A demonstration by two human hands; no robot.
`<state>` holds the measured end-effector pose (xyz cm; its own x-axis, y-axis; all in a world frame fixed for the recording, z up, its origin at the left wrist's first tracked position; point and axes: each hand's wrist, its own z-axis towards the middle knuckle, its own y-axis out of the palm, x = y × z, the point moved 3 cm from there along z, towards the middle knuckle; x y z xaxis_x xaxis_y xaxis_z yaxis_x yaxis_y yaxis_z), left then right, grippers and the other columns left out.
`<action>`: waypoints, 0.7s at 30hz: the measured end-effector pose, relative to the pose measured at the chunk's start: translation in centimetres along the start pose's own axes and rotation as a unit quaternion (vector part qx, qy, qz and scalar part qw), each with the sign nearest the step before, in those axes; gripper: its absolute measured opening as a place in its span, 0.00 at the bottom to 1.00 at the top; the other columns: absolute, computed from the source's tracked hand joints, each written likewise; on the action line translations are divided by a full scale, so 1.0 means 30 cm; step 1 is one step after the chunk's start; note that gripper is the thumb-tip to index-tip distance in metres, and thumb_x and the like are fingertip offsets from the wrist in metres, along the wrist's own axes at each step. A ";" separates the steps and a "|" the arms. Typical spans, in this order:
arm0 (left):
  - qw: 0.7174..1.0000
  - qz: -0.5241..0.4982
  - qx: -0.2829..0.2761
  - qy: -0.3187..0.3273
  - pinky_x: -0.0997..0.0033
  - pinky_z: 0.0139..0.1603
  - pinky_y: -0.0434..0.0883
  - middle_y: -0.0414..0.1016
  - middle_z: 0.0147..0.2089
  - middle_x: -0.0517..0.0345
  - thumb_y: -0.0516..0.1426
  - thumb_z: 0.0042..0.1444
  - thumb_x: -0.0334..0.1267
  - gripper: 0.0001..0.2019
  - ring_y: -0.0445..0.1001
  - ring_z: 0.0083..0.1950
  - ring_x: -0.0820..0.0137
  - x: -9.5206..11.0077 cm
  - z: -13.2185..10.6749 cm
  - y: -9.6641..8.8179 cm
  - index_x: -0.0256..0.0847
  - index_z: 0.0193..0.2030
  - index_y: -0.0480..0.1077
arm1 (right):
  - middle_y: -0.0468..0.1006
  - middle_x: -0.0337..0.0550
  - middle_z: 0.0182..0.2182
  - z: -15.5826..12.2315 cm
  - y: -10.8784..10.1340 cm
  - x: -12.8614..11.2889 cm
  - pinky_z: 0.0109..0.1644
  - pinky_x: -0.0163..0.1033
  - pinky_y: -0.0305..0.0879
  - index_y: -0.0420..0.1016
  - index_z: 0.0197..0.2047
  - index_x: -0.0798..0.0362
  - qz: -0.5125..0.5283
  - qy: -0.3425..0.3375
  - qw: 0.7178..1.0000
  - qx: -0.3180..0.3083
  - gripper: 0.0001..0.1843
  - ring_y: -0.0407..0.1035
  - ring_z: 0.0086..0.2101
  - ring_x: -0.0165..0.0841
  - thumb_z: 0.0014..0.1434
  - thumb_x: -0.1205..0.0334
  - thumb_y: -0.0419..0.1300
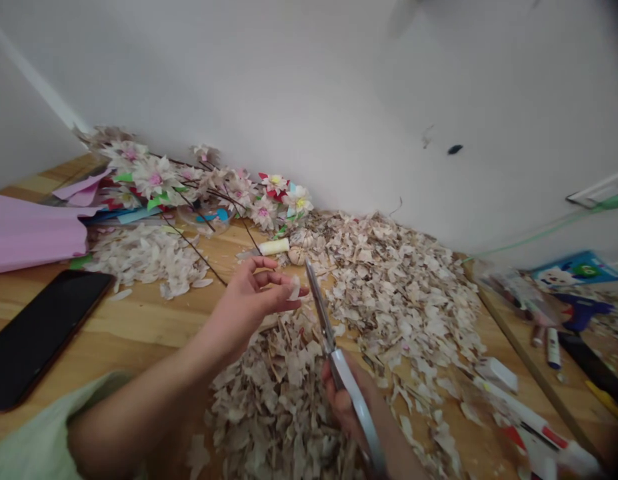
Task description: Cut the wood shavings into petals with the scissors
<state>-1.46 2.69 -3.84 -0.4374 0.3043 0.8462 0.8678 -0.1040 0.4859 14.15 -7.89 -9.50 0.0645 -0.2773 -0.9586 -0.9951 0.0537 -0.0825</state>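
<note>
My left hand point(251, 293) pinches a small, pale, translucent petal-like piece point(295, 287) between thumb and fingers. Just to its right, my right hand point(343, 400) grips a pair of scissors point(329, 337) with grey handles. The blades point up and away from me, nearly together and apart from the piece. Under both hands spreads a heap of dry, greyish-white scraps point(279, 393). A spool of pale yellow thread point(274, 247) lies beyond my left fingertips.
A larger scrap pile point(403, 287) lies against the wall. Handmade flowers point(156, 179) on dark stems rest at back left, above a pile of pale petals point(143, 260). A phone point(46, 337) and pink sheet point(33, 233) sit left. A blue glue gun point(583, 310) lies right.
</note>
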 end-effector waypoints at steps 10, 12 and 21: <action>0.972 0.140 -0.159 -0.104 0.68 0.31 0.74 0.71 0.27 0.64 0.60 0.40 0.24 0.16 0.73 0.27 0.74 -0.081 -0.030 0.056 0.41 0.35 0.60 | 0.68 0.29 0.17 0.021 -0.060 -0.039 0.12 0.29 0.46 0.61 0.31 0.48 0.012 -0.007 0.994 0.112 0.26 0.48 0.11 0.20 0.41 0.36 0.62; 0.954 0.190 -0.205 -0.107 0.70 0.29 0.72 0.72 0.28 0.63 0.61 0.41 0.26 0.17 0.72 0.27 0.73 -0.102 -0.041 0.057 0.42 0.37 0.60 | 0.72 0.31 0.22 0.017 -0.062 -0.052 0.12 0.30 0.46 0.61 0.32 0.48 -0.003 -0.023 0.992 0.128 0.23 0.48 0.11 0.19 0.41 0.43 0.65; 0.899 0.361 -0.246 -0.032 0.70 0.32 0.69 0.73 0.31 0.61 0.59 0.44 0.31 0.17 0.72 0.31 0.71 -0.121 -0.051 0.041 0.43 0.41 0.60 | 0.77 0.36 0.25 0.006 -0.059 -0.060 0.31 0.40 0.69 0.62 0.32 0.49 -0.049 -0.066 0.988 0.131 0.18 0.73 0.28 0.35 0.41 0.59 0.66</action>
<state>0.82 0.01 -5.97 0.2256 0.0403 0.9734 0.7033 -0.6981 -0.1341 15.82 -7.32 -7.67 0.1865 -0.1675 -0.9681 -0.9311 0.2841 -0.2286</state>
